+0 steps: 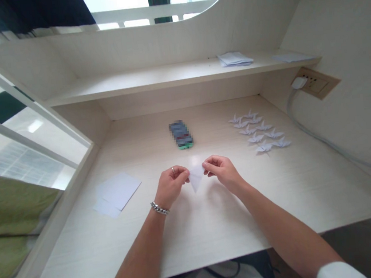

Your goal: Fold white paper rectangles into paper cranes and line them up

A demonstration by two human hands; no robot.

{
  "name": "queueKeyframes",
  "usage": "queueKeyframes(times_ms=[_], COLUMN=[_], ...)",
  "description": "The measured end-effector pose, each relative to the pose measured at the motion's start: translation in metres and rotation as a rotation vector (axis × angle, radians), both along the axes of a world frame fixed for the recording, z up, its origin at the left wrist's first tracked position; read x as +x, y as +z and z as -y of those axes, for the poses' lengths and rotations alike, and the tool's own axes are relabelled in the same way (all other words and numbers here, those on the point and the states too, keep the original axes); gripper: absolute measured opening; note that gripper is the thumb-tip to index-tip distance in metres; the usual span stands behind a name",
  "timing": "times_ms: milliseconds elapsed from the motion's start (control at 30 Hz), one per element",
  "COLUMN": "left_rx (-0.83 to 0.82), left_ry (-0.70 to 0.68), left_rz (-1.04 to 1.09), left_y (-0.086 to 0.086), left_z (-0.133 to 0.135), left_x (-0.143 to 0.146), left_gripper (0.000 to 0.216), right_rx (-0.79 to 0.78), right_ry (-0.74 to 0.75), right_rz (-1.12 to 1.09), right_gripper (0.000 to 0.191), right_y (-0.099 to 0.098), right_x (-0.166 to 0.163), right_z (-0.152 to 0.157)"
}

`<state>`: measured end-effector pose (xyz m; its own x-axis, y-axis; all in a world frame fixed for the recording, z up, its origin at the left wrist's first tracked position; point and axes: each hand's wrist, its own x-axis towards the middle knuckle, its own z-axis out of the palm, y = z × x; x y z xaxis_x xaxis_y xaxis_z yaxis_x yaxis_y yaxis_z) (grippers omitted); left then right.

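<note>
step in hand looks like shaping a small folded paper piece (196, 180), held over the desk (217, 238) between both hands, point toward the person. to do it well: keep the pinch light at the two upper corners, match tension side to side so the thin layers don't skew or tear, line edges up before pressing, then run creases flat against the desk. too fine to tell which fold it's at.

left hand (171, 186): fingers curled in, thumb and index closed on the paper's left corner. right hand (222, 173): same pinch at the right corner, other fingers loosely bent. can't tell if the lower tip touches the desk. loose sheets (120, 188) lie left, folded paper birds (256, 138) right.
</note>
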<state>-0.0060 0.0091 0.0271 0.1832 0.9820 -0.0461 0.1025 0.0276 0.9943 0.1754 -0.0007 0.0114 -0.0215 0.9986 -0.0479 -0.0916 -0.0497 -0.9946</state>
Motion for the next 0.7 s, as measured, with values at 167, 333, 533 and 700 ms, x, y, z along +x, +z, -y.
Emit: queueKeyframes(times_ms=[167,333,533,700], left_rx=[0.08,0.05,0.042,0.036], left_ry=[-0.168,-0.17,-0.185,-0.167], left_rz=[-0.181,-0.21,-0.18,-0.091], left_y=[0.005,0.006,0.007,0.002], left_z=[0.005,0.005,0.002,0.004], left_x=[0.004,0.002,-0.004,0.002], left_gripper=[0.012,0.009,0.009,0.018], right_rx=[-0.006,-0.062,-0.078,-0.076], right_ry=[0.107,-0.015,-0.081,-0.067], right_rz=[0.052,-0.009,-0.025,0.003], right_gripper=[0.025,0.028,0.031,0.032], right_y=[0.0,0.007,0.013,0.012], right_x=[0.003,0.012,0.02,0.02], right_z=[0.0,-0.003,-0.005,-0.005])
